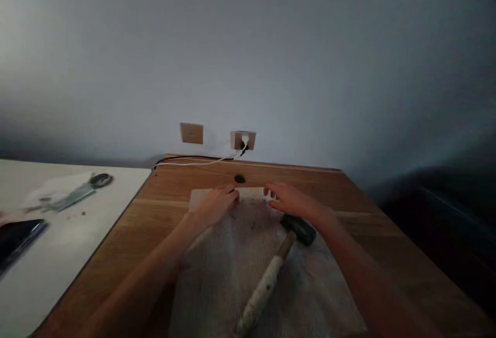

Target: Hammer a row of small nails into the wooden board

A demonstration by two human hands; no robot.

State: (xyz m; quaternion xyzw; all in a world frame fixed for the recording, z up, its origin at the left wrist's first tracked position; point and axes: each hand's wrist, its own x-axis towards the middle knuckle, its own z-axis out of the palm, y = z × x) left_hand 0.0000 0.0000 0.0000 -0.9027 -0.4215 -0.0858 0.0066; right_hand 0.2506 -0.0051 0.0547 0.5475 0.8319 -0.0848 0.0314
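A worn greyish board or sheet point(232, 255) lies on the wooden desk in front of me. Near its far left edge rests my left hand point(220, 201), its fingers curled together; whatever may be in them is hidden. Across from it, my right hand point(287, 198) hovers at or touches the far right part, with thumb and bent fingers apart. Small pale specks point(264, 200) show beside its fingertips, too small to name. Below my right hand lies a hammer point(267, 281) with a dark, blocky head and a whitish, worn handle slanting towards me.
The wooden desk point(155, 224) meets a grey wall with two socket plates; a white plug point(245, 139) trails cables along the desk's back edge. A round dark hole point(239, 178) is behind the board. On the white table point(93, 234) at left are a roll of tape point(101, 180) and a dark device point(19, 237).
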